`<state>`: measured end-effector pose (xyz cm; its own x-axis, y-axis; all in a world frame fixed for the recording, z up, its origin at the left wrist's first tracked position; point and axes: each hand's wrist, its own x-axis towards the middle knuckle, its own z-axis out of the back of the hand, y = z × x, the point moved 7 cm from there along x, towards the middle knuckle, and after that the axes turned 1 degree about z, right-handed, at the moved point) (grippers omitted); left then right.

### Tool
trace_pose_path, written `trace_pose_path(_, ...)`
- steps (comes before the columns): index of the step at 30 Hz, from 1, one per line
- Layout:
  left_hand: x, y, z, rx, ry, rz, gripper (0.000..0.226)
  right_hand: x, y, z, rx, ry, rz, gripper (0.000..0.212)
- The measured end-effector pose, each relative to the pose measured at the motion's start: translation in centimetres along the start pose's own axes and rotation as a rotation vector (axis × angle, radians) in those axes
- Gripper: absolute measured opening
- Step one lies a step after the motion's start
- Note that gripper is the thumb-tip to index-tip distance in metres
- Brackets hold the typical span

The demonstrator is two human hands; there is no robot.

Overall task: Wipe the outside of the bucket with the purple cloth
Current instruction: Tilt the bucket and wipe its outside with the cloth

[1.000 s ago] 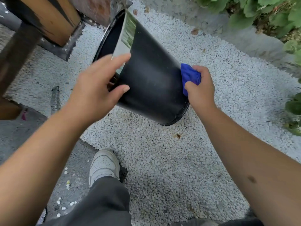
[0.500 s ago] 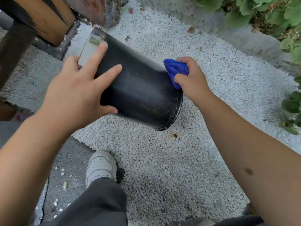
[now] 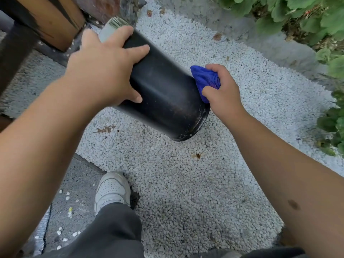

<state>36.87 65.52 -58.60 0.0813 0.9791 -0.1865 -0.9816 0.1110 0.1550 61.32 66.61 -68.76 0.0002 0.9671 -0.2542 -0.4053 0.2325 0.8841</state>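
Far left: wooden post (image 3: 55,19), orange-brown with black streaks, metal base. Below it grey concrete slab (image 3: 78,183), rough, a few stray white pebbles on it. White shoe (image 3: 111,189) with perforated toe, dark grey trouser leg (image 3: 111,231) above it.

Left hand (image 3: 104,71) spread over the bucket (image 3: 167,94) near its open end, fingers on top, thumb below; grip wide, clamped on the wall. Bucket is black, smooth, slightly glossy plastic, tapered cylinder, tipped on its side and held above the gravel (image 3: 186,183), base toward the camera and lower right, dusty specks near the base rim. Pale reflective rim shows by the fingers.

Right hand (image 3: 221,94) fisted round the cloth (image 3: 204,79), a bunched blue-purple microfibre wad pressed on the bucket's right wall near the base.

Gravel is small white pebbles, some dry leaves. Right edge: green broad-leaf plants (image 3: 297,12) behind a grey concrete curb (image 3: 260,40).
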Motion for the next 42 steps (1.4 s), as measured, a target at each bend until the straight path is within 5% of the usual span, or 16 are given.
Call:
trace_pose_path(13, 6.8, 0.6, 0.6, 0.144, 0.119, -0.045, 0.109, -7.8, 2.3, -3.5, -0.31, -0.252, 0.199, 0.068)
trace_pose_path(19, 3.1, 2.1, 2.6, -0.236, -0.322, 0.039, 0.091, -4.8, 2.4, -2.0, -0.266, -0.18, 0.213, 0.072)
trace_pose_path(24, -0.6, 4.3, -1.6, -0.429, -0.206, 0.119, 0.119, -3.0, 3.4, -1.3, -0.268, -0.103, 0.259, 0.073)
trace_pose_path(30, -0.5, 0.9, -1.1, -0.135, -0.292, -0.028, 0.112, -1.1, 3.7, 0.8, -0.262, -0.097, 0.312, 0.068)
trace_pose_path(42, 2.8, -1.6, 1.9, -0.055, -0.276, -0.045, 0.116, -3.1, 1.2, 0.7, -0.259, -0.26, 0.351, 0.061)
